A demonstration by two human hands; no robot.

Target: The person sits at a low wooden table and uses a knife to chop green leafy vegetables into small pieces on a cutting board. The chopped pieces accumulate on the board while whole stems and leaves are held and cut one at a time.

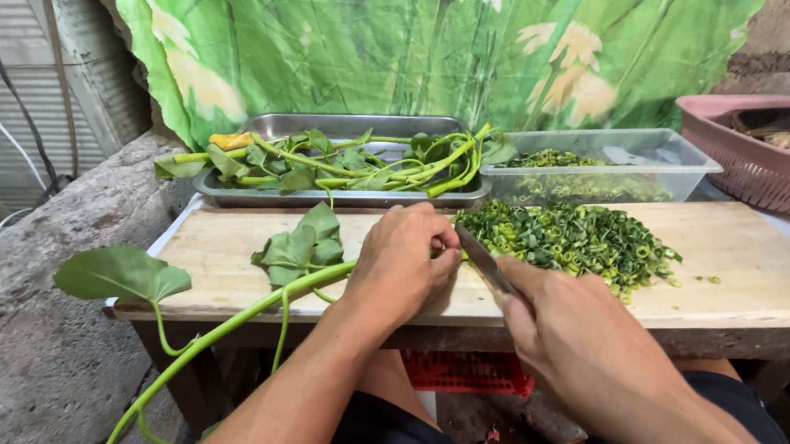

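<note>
The long green leafy vine stem (228,322) is lying across the pale wooden bench (768,274), left hand (404,261) curled, pinching it down. The right hand (577,340) is gripping a steel knife (484,259) touching those fingertips (444,243), risking a cut; chopped green pieces (575,236) are piling beside.

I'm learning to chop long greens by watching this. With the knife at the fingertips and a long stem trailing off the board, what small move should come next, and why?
Probably slide the left hand slightly back along the green stem, feeding it toward the knife in the right hand. The blade already sits against the curled fingers, the chopped greens lie beyond it, and much uncut stem hangs off the cutting board.
</note>
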